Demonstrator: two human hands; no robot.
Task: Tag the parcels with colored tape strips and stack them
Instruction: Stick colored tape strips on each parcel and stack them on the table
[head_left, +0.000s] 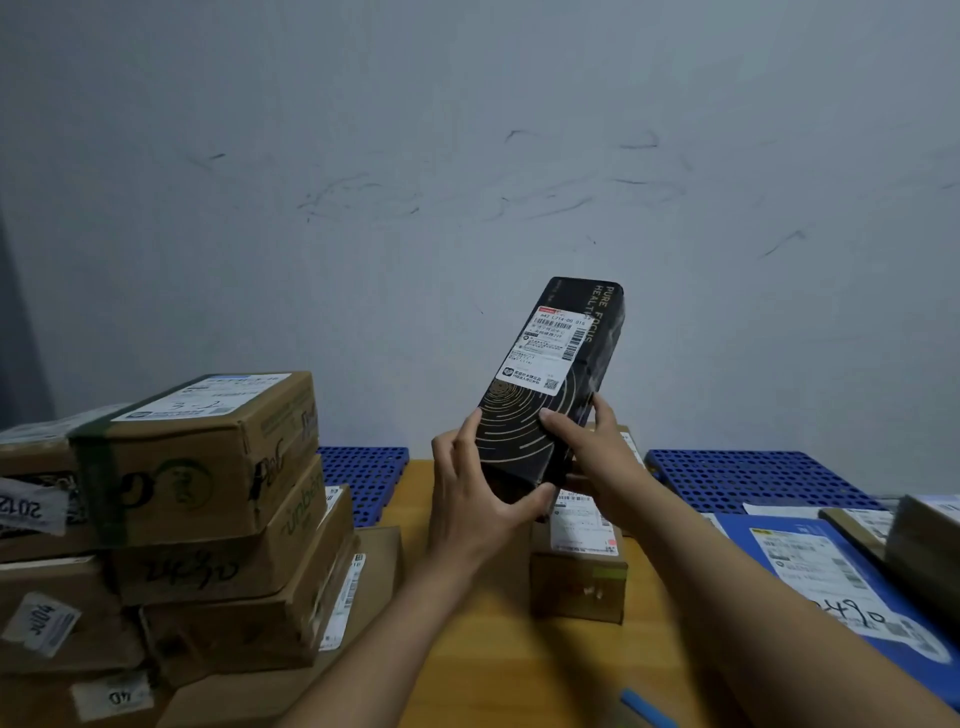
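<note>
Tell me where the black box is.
Head view, centre: the black box is held tilted by the left hand and right hand, above a small brown parcel.

Long black carton with gold spiral print (551, 400): glossy film wrap, white paper label (551, 340). Brown cardboard parcels (197, 467) at worktop's left edge: matt, creased. Light wooden worktop (519, 675): smooth, matt.

Pale grey wall (467, 156), dark scuffs; wooden table (519, 675); blue perforated panels (753, 478) behind.
</note>
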